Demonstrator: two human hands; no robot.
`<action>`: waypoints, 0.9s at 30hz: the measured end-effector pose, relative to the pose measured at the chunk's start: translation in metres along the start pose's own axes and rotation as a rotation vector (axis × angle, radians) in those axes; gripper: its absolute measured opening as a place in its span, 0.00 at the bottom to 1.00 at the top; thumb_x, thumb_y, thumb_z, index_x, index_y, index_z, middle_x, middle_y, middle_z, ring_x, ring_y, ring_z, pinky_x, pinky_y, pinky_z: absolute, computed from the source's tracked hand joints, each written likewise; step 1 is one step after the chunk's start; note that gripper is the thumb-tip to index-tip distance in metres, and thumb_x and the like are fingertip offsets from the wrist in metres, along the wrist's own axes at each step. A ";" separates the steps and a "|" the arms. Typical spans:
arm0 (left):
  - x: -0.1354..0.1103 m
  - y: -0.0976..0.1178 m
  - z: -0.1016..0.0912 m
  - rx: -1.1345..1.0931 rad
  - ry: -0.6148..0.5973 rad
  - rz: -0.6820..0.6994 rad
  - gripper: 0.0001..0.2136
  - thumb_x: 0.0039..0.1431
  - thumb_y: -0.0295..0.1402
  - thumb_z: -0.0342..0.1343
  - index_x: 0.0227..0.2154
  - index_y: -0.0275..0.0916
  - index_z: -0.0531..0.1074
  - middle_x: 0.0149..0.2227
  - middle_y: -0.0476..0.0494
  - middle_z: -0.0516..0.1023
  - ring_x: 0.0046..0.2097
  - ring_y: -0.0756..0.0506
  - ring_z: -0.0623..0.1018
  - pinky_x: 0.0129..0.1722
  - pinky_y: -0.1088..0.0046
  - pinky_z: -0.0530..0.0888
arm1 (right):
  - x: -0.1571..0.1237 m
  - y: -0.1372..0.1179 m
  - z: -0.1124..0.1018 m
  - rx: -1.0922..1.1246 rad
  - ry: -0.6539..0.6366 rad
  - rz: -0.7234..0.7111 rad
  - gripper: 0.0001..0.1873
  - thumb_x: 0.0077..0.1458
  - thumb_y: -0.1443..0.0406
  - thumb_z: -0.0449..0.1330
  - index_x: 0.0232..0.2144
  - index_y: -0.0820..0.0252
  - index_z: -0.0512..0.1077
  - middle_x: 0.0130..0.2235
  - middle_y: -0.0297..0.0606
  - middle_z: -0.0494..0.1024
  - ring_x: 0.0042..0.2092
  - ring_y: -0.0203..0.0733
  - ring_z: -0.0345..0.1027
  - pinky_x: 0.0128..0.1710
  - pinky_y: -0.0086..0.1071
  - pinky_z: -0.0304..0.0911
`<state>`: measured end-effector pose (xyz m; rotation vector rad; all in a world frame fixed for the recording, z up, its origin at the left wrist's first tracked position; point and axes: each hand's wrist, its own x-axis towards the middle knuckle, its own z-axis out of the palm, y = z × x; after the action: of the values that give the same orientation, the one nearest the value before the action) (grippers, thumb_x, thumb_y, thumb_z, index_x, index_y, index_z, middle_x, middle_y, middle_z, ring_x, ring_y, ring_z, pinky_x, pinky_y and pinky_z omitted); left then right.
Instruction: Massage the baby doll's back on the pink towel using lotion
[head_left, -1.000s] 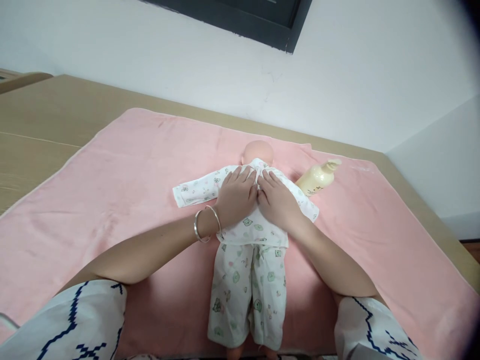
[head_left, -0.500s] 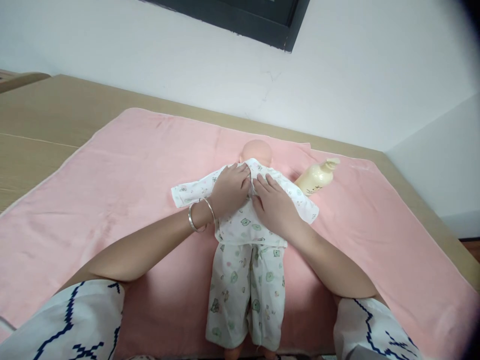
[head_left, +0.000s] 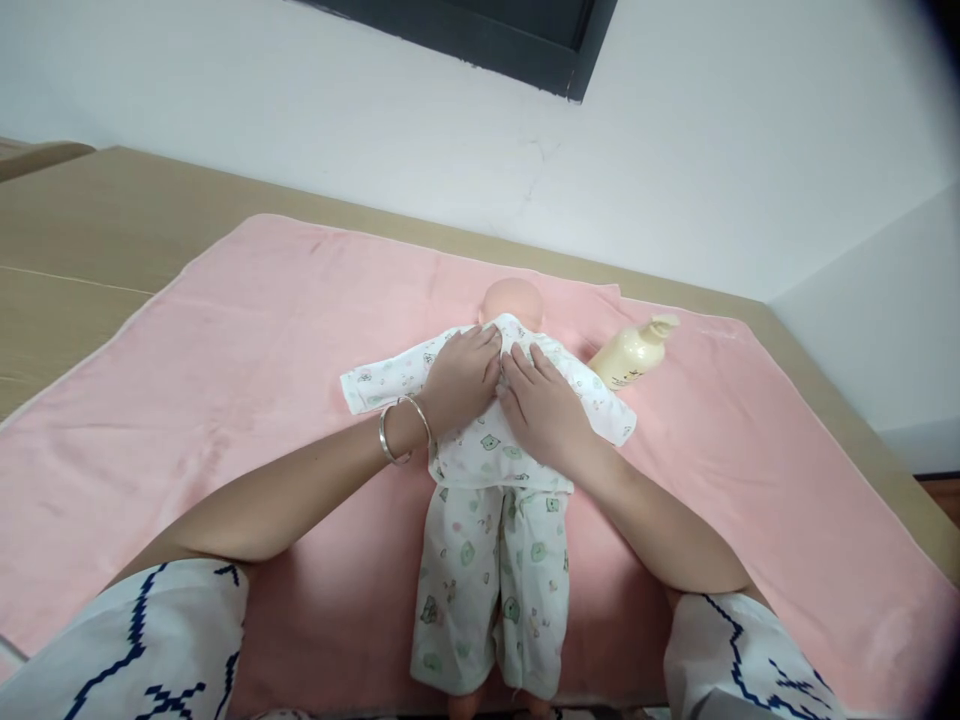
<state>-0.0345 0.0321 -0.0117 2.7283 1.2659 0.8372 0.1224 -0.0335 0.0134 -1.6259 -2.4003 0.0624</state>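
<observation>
A baby doll (head_left: 513, 302) lies on a pink blanket, its bare head pointing away from me and its feet toward me. It wears a white printed top (head_left: 487, 455) and matching trousers (head_left: 465, 580). My left hand (head_left: 465, 372), with silvery bangles on the wrist, rests flat on the upper part of the top. Beside it my right hand (head_left: 541, 405) also lies flat, fingers stretched toward the doll's neck. Both hands are open and hold nothing. The doll's face cannot be seen.
A cream pump bottle (head_left: 634, 354) lies tilted by the doll's right-side sleeve. The pink blanket (head_left: 300, 300) covers most of a wooden surface (head_left: 150, 215). Behind rises a white wall (head_left: 375, 130) with a dark frame (head_left: 517, 60).
My right hand has shifted very slightly left, closer to my left hand. My left hand, the doll and the bottle show almost no movement.
</observation>
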 end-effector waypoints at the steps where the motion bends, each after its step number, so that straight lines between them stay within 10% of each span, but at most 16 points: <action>1: -0.002 0.003 0.001 0.001 0.008 -0.028 0.20 0.70 0.28 0.38 0.57 0.31 0.70 0.61 0.31 0.72 0.64 0.36 0.70 0.63 0.51 0.68 | 0.004 0.005 -0.001 0.010 0.004 0.010 0.32 0.71 0.59 0.39 0.67 0.74 0.60 0.70 0.53 0.60 0.74 0.61 0.44 0.72 0.56 0.47; 7: -0.018 0.029 -0.002 0.029 0.029 -0.088 0.21 0.73 0.31 0.40 0.61 0.31 0.68 0.65 0.33 0.69 0.68 0.35 0.66 0.67 0.51 0.65 | 0.024 0.031 0.004 0.072 0.068 0.047 0.30 0.71 0.61 0.40 0.65 0.73 0.63 0.69 0.54 0.62 0.72 0.56 0.50 0.72 0.52 0.48; 14: -0.001 0.002 0.004 -0.007 0.005 -0.068 0.19 0.69 0.29 0.42 0.56 0.29 0.70 0.61 0.31 0.73 0.64 0.35 0.71 0.64 0.51 0.68 | -0.003 -0.003 0.004 -0.036 0.040 0.011 0.30 0.68 0.64 0.44 0.66 0.79 0.61 0.69 0.59 0.61 0.73 0.64 0.46 0.72 0.56 0.48; 22: -0.020 0.031 0.000 0.031 0.033 -0.062 0.21 0.71 0.30 0.42 0.61 0.28 0.67 0.65 0.31 0.69 0.68 0.33 0.65 0.67 0.50 0.64 | 0.028 0.037 -0.001 0.164 0.074 0.022 0.25 0.70 0.63 0.43 0.61 0.65 0.68 0.66 0.49 0.68 0.70 0.51 0.57 0.71 0.50 0.52; 27: -0.011 0.020 0.000 -0.005 0.035 -0.053 0.20 0.70 0.29 0.41 0.58 0.29 0.69 0.63 0.32 0.71 0.66 0.36 0.68 0.68 0.54 0.64 | 0.017 0.019 0.002 0.067 0.088 0.070 0.28 0.68 0.65 0.42 0.63 0.73 0.66 0.67 0.54 0.66 0.71 0.56 0.54 0.71 0.54 0.52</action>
<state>-0.0260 0.0105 -0.0126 2.6749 1.3341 0.8863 0.1328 -0.0105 0.0109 -1.6463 -2.2523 0.0816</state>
